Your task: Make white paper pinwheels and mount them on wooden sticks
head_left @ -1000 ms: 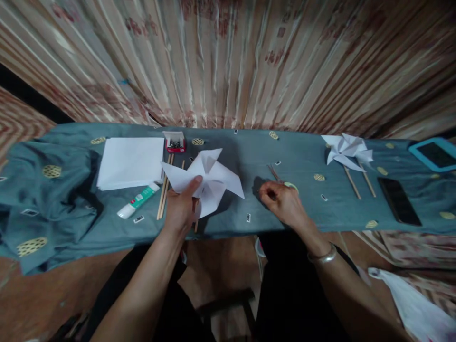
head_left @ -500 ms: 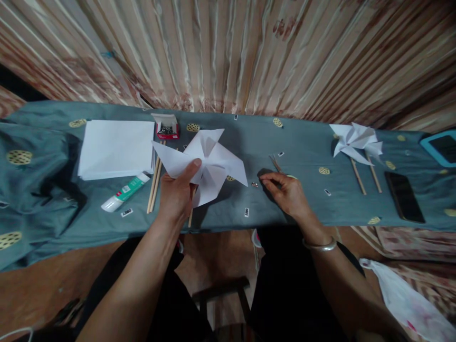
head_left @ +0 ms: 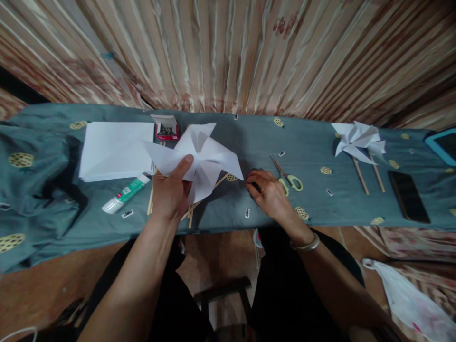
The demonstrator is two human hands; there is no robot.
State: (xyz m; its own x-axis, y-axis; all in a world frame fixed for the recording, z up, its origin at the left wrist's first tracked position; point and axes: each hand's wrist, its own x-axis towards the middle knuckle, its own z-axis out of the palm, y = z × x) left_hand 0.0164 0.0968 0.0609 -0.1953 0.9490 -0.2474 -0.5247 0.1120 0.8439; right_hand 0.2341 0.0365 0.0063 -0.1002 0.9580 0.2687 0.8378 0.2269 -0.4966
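Observation:
My left hand [head_left: 171, 187] is closed on a white paper pinwheel [head_left: 204, 159], its thumb pressed near the middle of the folded blades. Wooden sticks [head_left: 190, 219] show beneath the pinwheel; I cannot tell whether one is fixed to it. My right hand [head_left: 263, 190] is low over the cloth, just right of the lowest blades, thumb and forefinger pinched together. A tiny dark bit shows at those fingertips, too small to name. Scissors [head_left: 287, 176] with pale green handles lie open beside the right hand, partly covered by it.
Left of the pinwheel are a stack of white paper [head_left: 116, 149], a glue tube [head_left: 125, 194] and a small red box [head_left: 167, 128] of metal pins. Finished-looking pinwheels [head_left: 356, 142] on sticks lie at the right, near a phone [head_left: 409, 195] and a blue-edged device [head_left: 443, 146]. A curtain [head_left: 228, 57] hangs behind.
My right hand has moved left toward the pinwheel, uncovering the scissors' handles and covering the small metal bits on the cloth. The pinwheel in my left hand has shifted slightly left and up.

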